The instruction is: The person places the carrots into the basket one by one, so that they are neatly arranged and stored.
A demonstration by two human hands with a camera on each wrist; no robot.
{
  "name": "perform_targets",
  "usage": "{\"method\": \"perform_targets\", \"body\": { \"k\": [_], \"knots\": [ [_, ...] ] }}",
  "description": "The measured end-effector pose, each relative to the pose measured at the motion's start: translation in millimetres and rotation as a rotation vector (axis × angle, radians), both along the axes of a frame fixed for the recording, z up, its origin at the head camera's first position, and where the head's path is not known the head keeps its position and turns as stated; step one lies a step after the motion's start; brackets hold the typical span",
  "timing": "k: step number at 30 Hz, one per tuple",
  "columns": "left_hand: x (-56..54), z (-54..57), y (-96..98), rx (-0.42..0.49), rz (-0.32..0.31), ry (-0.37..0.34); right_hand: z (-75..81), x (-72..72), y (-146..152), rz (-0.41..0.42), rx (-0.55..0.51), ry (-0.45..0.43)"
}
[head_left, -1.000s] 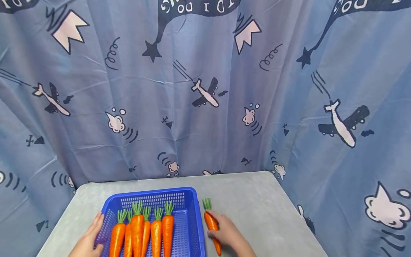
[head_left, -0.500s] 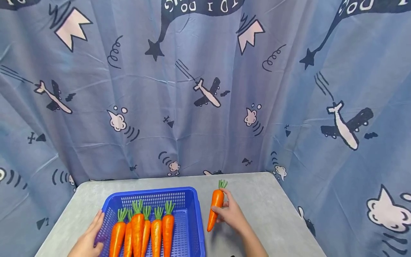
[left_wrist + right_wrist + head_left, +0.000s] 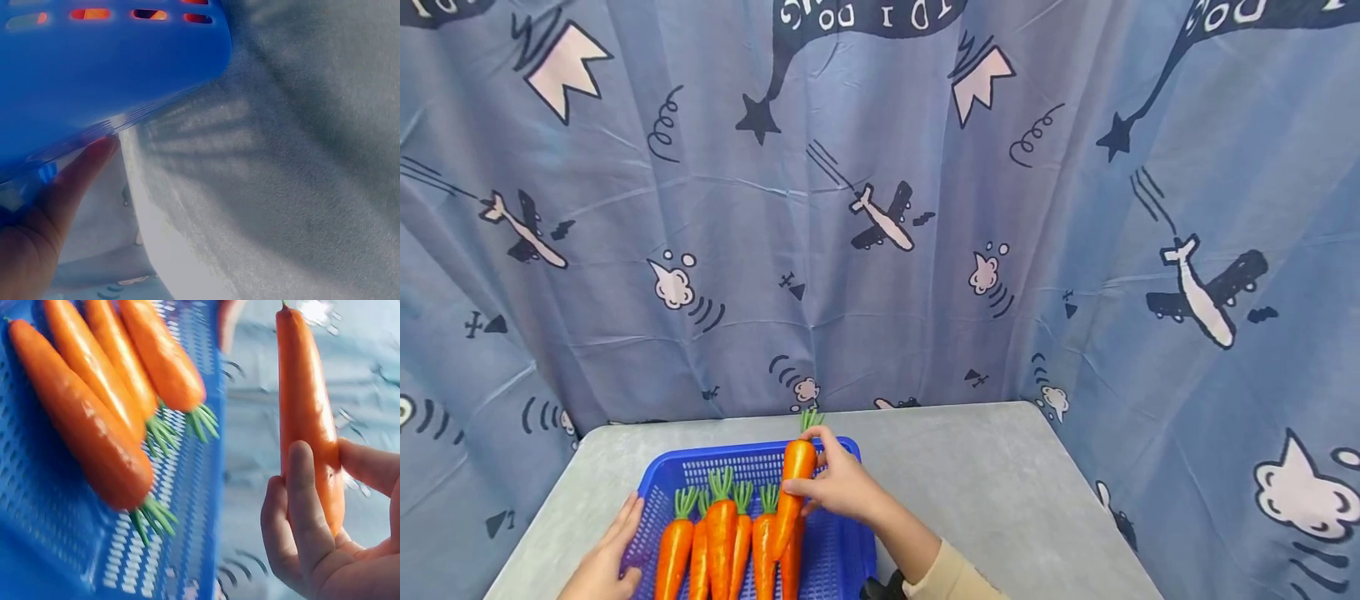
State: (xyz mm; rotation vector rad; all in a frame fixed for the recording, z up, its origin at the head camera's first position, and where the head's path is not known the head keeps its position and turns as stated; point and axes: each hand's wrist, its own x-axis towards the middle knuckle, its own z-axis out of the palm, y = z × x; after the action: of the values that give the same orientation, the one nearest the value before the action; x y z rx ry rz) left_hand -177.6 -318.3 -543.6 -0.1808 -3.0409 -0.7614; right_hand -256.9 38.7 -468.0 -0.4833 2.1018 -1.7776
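Note:
My right hand (image 3: 846,487) holds an orange carrot (image 3: 797,465) with green stems, thumb on one side and fingers on the other. The carrot is tilted above the blue basket (image 3: 741,451) and overlaps the rightmost carrot inside it in the head view. The right wrist view shows the pinched carrot (image 3: 304,394) by its orange body. Several other carrots (image 3: 721,533) lie side by side in the basket, stems toward the far wall. My left hand (image 3: 601,560) rests straight fingers along the basket's left side; its thumb (image 3: 75,178) touches the basket in the left wrist view.
The basket stands on a grey table (image 3: 992,483). A blue curtain (image 3: 820,250) printed with airplanes hangs behind and beside the table. A small dark object (image 3: 883,587) shows by the right wrist at the lower edge.
My right hand has lifted the carrot off the table right of the basket and carried it left over the basket. My left hand stays at the basket's left side.

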Motion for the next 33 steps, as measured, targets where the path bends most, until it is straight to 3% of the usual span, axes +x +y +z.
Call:
{"method": "perform_targets", "body": {
  "k": [7,9,14,17,19,23,28,30,33],
  "knots": [
    [0.8,-8.8,1.7,-0.017,0.006,0.071,-8.5,-3.2,-43,0.095,0.159,-0.074],
    [1.4,-9.4,2.5,-0.019,0.010,0.052,-11.7,-1.9,-51,0.107,0.208,-0.072],
    [-1.9,-8.2,4.3,0.020,-0.006,0.008,-19.5,2.3,-64,0.096,0.425,-0.005],
    [-3.3,-9.4,4.5,0.022,-0.012,0.030,-24.7,4.6,-69,0.090,0.544,0.036],
    [-3.2,-11.4,4.7,0.009,-0.017,0.082,-26.6,5.2,-69,0.091,0.580,0.052],
    [-4.3,-15.4,5.8,0.007,-0.033,0.162,-24.4,3.8,-63,0.078,0.569,0.045],
    [-8.1,-19.5,6.1,-0.002,-0.036,0.169,-14.7,2.8,-40,0.058,0.446,0.032],
    [-8.1,-24.7,3.6,0.004,-0.052,0.212,-8.8,4.2,-26,0.049,0.400,0.051],
    [-11.9,-39.7,-5.3,0.097,-0.162,0.360,2.0,7.8,-1,0.014,0.330,0.089]
  ]
}}
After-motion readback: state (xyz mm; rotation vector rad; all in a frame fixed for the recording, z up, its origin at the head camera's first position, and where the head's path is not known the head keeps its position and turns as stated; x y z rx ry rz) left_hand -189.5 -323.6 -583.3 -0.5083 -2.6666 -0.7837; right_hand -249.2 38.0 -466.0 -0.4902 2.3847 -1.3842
